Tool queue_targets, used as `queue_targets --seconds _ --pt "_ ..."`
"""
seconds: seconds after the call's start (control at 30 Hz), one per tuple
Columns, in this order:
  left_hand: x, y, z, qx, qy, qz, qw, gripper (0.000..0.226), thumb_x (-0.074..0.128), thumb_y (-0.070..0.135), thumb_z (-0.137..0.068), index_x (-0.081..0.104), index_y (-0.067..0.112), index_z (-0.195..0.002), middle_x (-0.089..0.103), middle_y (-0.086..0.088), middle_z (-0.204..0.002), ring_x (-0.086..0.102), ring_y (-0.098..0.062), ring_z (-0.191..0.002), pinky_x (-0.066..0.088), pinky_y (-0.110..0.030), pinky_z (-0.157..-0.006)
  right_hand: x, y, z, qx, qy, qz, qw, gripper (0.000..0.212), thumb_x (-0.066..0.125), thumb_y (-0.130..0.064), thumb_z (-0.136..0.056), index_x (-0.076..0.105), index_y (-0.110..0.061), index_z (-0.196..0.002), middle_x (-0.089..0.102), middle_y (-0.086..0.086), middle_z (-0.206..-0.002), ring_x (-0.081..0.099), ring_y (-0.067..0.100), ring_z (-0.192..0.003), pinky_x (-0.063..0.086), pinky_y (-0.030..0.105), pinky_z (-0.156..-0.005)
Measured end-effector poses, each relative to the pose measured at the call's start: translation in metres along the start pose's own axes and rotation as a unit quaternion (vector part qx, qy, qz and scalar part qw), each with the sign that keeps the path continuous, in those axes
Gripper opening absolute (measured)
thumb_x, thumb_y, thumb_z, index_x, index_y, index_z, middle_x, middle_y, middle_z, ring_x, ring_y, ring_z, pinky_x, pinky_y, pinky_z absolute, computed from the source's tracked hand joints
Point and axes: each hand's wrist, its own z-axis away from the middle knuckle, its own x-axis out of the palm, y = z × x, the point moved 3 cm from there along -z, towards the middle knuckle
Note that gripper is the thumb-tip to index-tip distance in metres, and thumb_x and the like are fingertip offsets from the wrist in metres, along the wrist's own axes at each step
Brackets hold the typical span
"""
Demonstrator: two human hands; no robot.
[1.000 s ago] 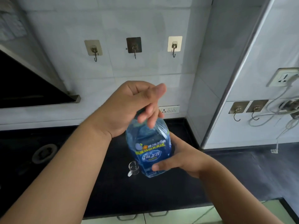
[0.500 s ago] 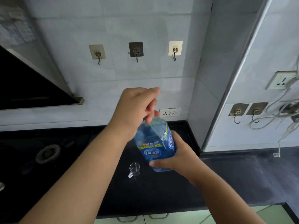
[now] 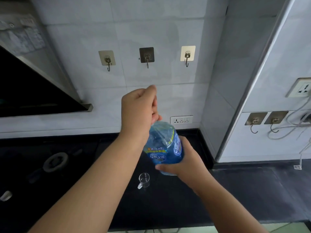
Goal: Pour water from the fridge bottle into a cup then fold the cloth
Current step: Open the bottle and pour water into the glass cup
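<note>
Clear cup (image 3: 144,180) stands on the dark table (image 3: 168,207), just left of and below the bottle. Right hand (image 3: 183,163) fingers wrap the blue bottle (image 3: 164,148), held above the table. Left hand (image 3: 140,111) fingers clench over its top; behind, 3 hooks (image 3: 147,57) on the wall.

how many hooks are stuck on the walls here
5. Three hang in a row on the back wall: left hook, middle hook, right hook. Two sit side by side on the right wall: and. Others may lie outside the view.
</note>
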Motion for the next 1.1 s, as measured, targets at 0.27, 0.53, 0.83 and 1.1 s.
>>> queue_targets --seconds 0.27,0.53,0.83,1.1 --pt "0.003 0.018 0.006 0.042 -0.335 -0.012 0.941 0.048 0.059 0.020 -0.100 0.053 0.016 -0.053 0.029 0.005 -0.035 0.026 -0.012 -0.028 0.052 -0.030 -0.055 -0.009 -0.001 -0.006 0.039 -0.255 -0.074 0.963 0.087 0.088 0.013 -0.070 0.056 -0.029 -0.138 0.073 0.008 -0.129 0.070 0.029 -0.121 0.055 0.052 -0.104" --pt "-0.006 -0.018 -0.015 -0.031 0.020 0.031 0.999 0.042 0.052 0.022 -0.098 0.043 0.019 -0.056 0.029 -0.001 -0.047 0.025 -0.020 -0.040 0.050 -0.027 -0.054 -0.009 0.009 -0.024 0.001 -0.007 0.050 0.999 0.087 0.104 -0.025 -0.054 0.055 -0.043 -0.124 0.073 -0.013 -0.114 0.074 0.006 -0.101 0.066 0.032 -0.081" --pt "-0.010 -0.010 -0.026 -0.014 -0.055 0.005 0.998 0.039 0.051 0.016 -0.092 0.038 0.019 -0.055 0.025 0.001 -0.048 0.020 -0.018 -0.037 0.047 -0.028 -0.051 0.000 0.012 -0.028 0.055 -0.105 -0.001 0.993 0.086 0.101 -0.014 -0.059 0.057 -0.038 -0.129 0.076 -0.006 -0.119 0.075 0.015 -0.109 0.062 0.046 -0.094" --pt "-0.013 -0.018 -0.029 -0.010 -0.254 0.044 0.966 0.037 0.052 0.016 -0.091 0.040 0.022 -0.057 0.029 0.007 -0.048 0.028 -0.013 -0.031 0.052 -0.030 -0.058 -0.005 0.015 -0.039 0.055 -0.150 -0.008 0.987 0.087 0.098 -0.001 -0.062 0.056 -0.035 -0.130 0.077 -0.002 -0.117 0.076 0.019 -0.108 0.063 0.043 -0.089"
